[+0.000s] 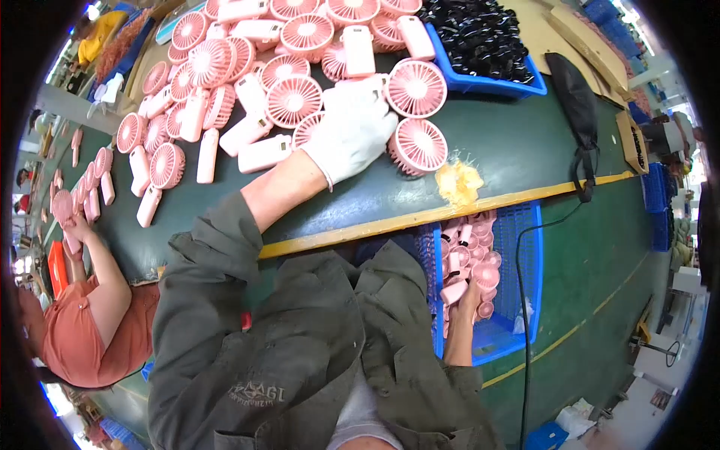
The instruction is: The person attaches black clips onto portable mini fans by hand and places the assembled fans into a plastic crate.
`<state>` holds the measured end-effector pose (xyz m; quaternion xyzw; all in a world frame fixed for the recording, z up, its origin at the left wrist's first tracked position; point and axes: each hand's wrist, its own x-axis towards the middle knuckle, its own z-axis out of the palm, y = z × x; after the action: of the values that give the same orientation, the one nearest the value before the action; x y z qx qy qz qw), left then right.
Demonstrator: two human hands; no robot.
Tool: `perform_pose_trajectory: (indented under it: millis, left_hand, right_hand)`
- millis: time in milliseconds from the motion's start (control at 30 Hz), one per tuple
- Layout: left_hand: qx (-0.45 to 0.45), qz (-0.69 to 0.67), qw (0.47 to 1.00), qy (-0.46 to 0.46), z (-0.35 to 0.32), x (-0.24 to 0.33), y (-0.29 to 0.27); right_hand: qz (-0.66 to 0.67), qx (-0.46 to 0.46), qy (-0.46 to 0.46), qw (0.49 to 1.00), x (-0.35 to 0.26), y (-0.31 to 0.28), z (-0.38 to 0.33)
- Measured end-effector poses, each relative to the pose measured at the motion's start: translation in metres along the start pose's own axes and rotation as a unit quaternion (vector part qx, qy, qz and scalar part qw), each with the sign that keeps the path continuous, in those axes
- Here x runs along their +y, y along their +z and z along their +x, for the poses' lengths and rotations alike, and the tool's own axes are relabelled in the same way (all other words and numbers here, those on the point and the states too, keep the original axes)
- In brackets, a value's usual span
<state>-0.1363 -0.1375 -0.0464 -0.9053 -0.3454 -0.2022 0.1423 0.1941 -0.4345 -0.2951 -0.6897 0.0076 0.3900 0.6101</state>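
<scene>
Pink handheld fans (294, 101) with round ribbed heads and short handles lie heaped over the dark green table. My left hand (351, 133), in a white glove, reaches over the table with curled fingers around the handle end of a fan; the glove hides much of the grip. Two fan heads, an upper one (416, 88) and a lower one (418, 146), show just right of the glove. Low on the right, my bare right hand (468, 304) is inside a blue crate (529, 262), closed on a pink handheld fan (486, 277) above several others.
A blue tray (517, 88) of glossy black parts stands at the back. A black pouch-like thing (574, 105) with a cord lies to its right. Yellowish residue (459, 184) marks the table edge (375, 226). At left, a co-worker in orange (94, 322) handles a pink fan.
</scene>
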Motion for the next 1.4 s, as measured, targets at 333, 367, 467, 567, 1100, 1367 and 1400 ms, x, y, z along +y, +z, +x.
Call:
perform_pose_trajectory:
  millis: [333,367,467,567,1100,1367,1400]
  left_hand:
    - [-0.254,-0.208,0.938,-0.111,-0.016,0.052,-0.049]
    - [-0.261,-0.226,0.932,-0.110,-0.019,0.056,-0.061]
    - [-0.194,-0.170,0.961,-0.097,-0.057,0.065,-0.070]
    - [-0.128,-0.121,0.980,-0.094,-0.101,0.063,-0.065]
    - [-0.092,-0.110,0.959,-0.246,-0.151,0.035,-0.074]
    - [0.000,-0.076,0.964,-0.255,-0.176,0.043,-0.072]
    - [0.003,-0.072,0.964,-0.258,-0.176,0.042,-0.070]
  right_hand:
    - [-0.122,-0.208,-0.302,0.922,-0.114,0.144,-0.116]
    - [-0.095,-0.220,-0.364,0.900,-0.136,0.162,-0.125]
    - [-0.083,-0.242,-0.495,0.830,-0.201,0.210,-0.127]
    - [-0.010,-0.234,-0.496,0.836,-0.244,0.279,-0.113]
    - [-0.581,-0.112,-0.660,0.463,-0.343,0.457,0.016]
    - [-0.116,-0.420,-0.285,0.854,-0.340,0.449,0.001]
    - [-0.073,-0.419,-0.279,0.861,-0.331,0.438,-0.016]
